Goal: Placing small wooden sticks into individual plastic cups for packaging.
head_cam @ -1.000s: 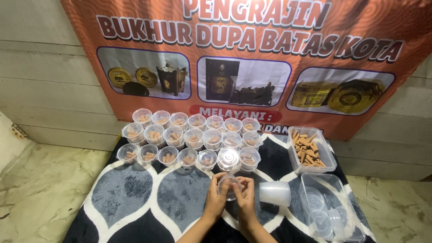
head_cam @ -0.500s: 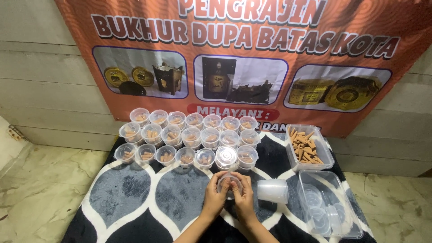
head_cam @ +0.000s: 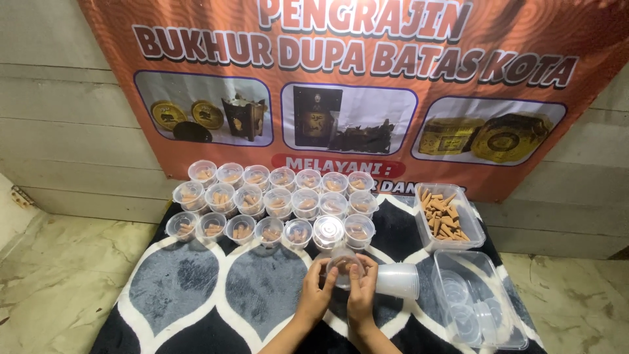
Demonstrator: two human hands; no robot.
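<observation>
Near the front edge of the rug (head_cam: 196,295), left hand (head_cam: 316,294) and right hand (head_cam: 362,293) pinch a small clear cup (head_cam: 343,265) by its sides, fingers curled around it; it seems light, thin, easily squeezed, so the rim is the safest grip.

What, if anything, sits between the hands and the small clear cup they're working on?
Nothing visible. Both the left hand and the right hand already touch the small clear cup, fingers wrapped round its sides. The stack of empty cups lies on its side just right of them, apart.
</observation>
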